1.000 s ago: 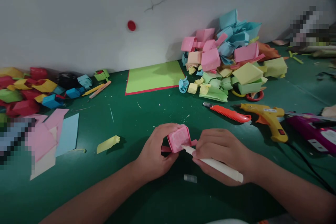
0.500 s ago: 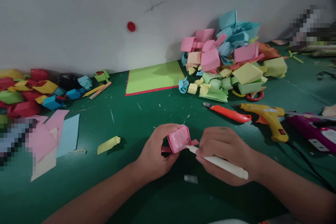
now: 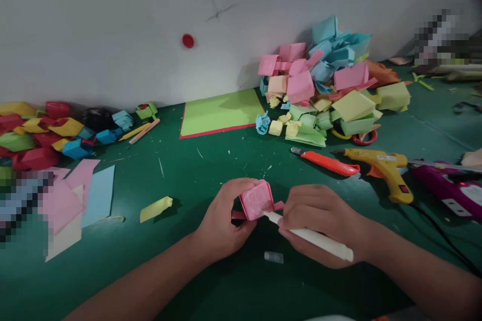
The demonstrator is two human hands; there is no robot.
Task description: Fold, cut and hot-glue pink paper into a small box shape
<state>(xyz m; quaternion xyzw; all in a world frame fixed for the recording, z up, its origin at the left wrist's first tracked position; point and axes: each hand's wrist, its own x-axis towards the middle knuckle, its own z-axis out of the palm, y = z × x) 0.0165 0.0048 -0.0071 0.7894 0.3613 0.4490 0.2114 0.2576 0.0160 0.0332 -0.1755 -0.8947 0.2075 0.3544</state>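
Between the fingers and thumb of my left hand (image 3: 225, 216) is a small pink paper box (image 3: 258, 199), its face tilted up and marked with whitish lines. My right hand (image 3: 324, 223) is closed around a white pen (image 3: 318, 242). The pen's tip touches the lower right part of the box's face. Pink paper strips stick out at both sides of the box. On the table just below lies a clear pen cap (image 3: 273, 257).
An orange cutter (image 3: 327, 162), a yellow glue gun (image 3: 389, 170) and a purple power strip (image 3: 448, 188) lie right. Behind are folded papers (image 3: 301, 85) and a green sheet (image 3: 222, 113). Left are coloured paper shapes (image 3: 39, 158), flat sheets (image 3: 98, 194) and a yellow paper piece (image 3: 156, 209).
The pen tip has shifted slightly left and down along the box's face, my right hand moving with it. My left hand keeps the box in nearly the same place.
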